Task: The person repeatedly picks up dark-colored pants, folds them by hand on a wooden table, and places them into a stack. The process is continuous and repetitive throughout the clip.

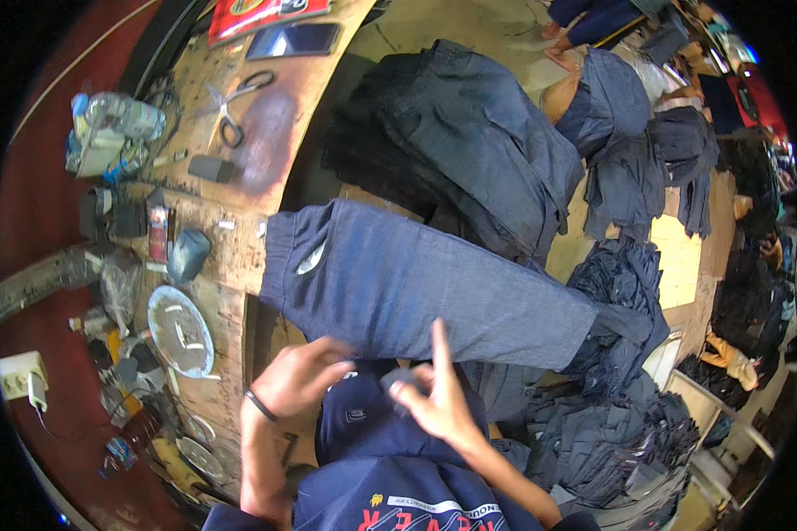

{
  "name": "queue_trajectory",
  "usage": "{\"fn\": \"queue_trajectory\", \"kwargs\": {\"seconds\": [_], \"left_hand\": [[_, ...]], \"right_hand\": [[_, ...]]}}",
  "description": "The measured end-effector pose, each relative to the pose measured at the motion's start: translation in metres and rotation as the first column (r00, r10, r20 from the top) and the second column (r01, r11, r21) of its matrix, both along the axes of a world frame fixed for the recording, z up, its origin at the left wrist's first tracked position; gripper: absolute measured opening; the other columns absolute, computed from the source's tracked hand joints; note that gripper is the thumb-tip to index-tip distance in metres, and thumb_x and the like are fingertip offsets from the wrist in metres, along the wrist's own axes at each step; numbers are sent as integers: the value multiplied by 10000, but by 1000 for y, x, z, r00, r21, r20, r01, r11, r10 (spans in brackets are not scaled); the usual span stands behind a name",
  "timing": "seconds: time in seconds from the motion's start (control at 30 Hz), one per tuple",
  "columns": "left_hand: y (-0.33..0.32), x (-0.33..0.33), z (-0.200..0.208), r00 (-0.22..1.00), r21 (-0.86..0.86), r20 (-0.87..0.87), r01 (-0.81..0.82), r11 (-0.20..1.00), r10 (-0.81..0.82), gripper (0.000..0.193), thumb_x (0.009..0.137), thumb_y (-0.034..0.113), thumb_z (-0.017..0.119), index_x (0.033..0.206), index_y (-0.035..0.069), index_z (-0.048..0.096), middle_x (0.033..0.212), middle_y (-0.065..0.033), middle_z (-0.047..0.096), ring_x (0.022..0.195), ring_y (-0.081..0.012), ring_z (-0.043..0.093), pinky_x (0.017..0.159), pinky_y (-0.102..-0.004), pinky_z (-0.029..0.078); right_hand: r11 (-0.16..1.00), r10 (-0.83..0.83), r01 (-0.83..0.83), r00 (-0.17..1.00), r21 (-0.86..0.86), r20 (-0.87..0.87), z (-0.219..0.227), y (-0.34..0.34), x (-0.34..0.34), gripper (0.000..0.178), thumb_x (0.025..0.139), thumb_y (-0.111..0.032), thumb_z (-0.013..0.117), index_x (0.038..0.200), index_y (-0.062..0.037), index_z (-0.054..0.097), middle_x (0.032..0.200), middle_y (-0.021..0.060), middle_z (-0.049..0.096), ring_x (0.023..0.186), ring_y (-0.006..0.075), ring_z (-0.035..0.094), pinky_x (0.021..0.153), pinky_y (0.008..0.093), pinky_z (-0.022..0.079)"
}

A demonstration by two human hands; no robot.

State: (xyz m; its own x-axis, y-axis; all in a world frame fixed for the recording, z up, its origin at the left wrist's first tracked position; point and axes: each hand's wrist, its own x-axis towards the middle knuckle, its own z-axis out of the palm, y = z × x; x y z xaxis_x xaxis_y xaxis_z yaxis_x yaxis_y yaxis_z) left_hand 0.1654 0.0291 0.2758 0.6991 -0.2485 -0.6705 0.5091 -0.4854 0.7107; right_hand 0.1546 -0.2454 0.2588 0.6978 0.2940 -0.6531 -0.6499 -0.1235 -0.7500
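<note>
Folded dark blue-grey trousers lie across in front of me, their elastic waistband at the left and the legs stretching right. A small white patch shows near the waistband, perhaps at the pocket. My right hand grips a small dark grey block between thumb and curled fingers. Its index finger points out over the near edge of the trousers. Close to that same edge, my left hand is held with its fingers loosely stretched, nothing visible in them, their tips slightly blurred.
On the wooden table at left are scissors, a phone, a dark block, a round dish and bottles. Piles of dark garments rise beyond and at the right. Another person's legs show far off.
</note>
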Motion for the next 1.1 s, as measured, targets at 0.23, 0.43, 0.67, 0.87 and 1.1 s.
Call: {"fn": "queue_trajectory", "kwargs": {"seconds": [0.23,0.43,0.67,0.87,1.1], "left_hand": [[-172,265,-62,773,140,234,573,808,-589,1001,951,835,488,1395,-48,644,1418,-311,624,1375,-435,571,1155,-509,452],[-187,273,-128,571,8,514,743,669,-640,684,1087,579,491,950,-32,767,971,-306,737,992,-479,712,902,-552,538],[-206,307,-130,489,153,679,636,757,-548,505,1050,473,610,960,9,788,883,-257,747,881,-461,731,806,-538,578],[-208,304,-139,494,180,680,603,777,-542,517,1046,510,596,972,37,789,864,-239,749,875,-447,736,794,-537,587],[-211,305,-132,564,186,540,644,742,-624,496,1036,532,598,1072,80,800,969,-241,766,968,-446,731,885,-523,578]], "right_hand": [[966,-157,184,976,180,-152,2,26,-18,1221,943,-142,784,1707,-144,-168,983,101,676,887,168,629,861,331,531],[968,113,-100,993,-231,45,13,13,11,971,880,-230,868,1643,-29,304,1144,230,726,1036,329,716,968,429,557],[767,282,260,685,-587,672,-12,-13,78,570,754,-46,913,1267,55,683,1200,225,705,1108,403,674,974,460,551],[846,362,-29,765,-533,533,-3,-6,62,535,723,-42,917,1206,33,699,1174,194,714,1126,375,675,977,445,555],[872,365,-110,796,-477,483,0,2,30,488,750,-82,924,1188,11,731,1166,164,728,1099,346,691,978,420,567]]}}
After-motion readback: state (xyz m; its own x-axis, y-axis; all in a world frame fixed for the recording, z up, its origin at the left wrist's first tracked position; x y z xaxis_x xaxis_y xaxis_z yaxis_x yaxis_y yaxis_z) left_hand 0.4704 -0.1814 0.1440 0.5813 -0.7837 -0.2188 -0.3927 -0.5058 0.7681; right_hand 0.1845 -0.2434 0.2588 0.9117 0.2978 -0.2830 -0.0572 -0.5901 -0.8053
